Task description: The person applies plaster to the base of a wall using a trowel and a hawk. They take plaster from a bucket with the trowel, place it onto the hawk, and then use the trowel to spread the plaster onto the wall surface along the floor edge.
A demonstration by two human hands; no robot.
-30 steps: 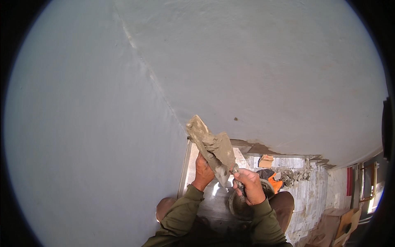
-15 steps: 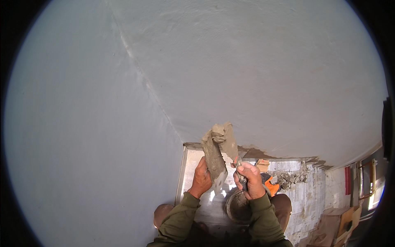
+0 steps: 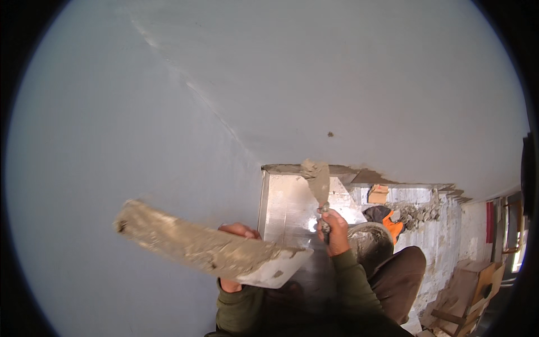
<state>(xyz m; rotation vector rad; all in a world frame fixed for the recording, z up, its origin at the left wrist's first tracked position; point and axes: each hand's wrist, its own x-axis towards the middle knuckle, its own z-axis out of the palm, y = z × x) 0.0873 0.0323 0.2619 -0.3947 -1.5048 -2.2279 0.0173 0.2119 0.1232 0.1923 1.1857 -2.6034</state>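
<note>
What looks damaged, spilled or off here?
A ragged brown patch at the foot of the right-hand wall breaks its smooth grey finish. Loose rubble is scattered on the floor nearby. A small dark blemish also interrupts the plain grey surface higher up.

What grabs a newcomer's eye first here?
First, the long board smeared with mortar-like paste, held in the left hand at lower left. Next, the small paste-coated trowel in the right hand, near the centre. Then the bright orange-and-black item beside the bucket, right of centre.
</note>
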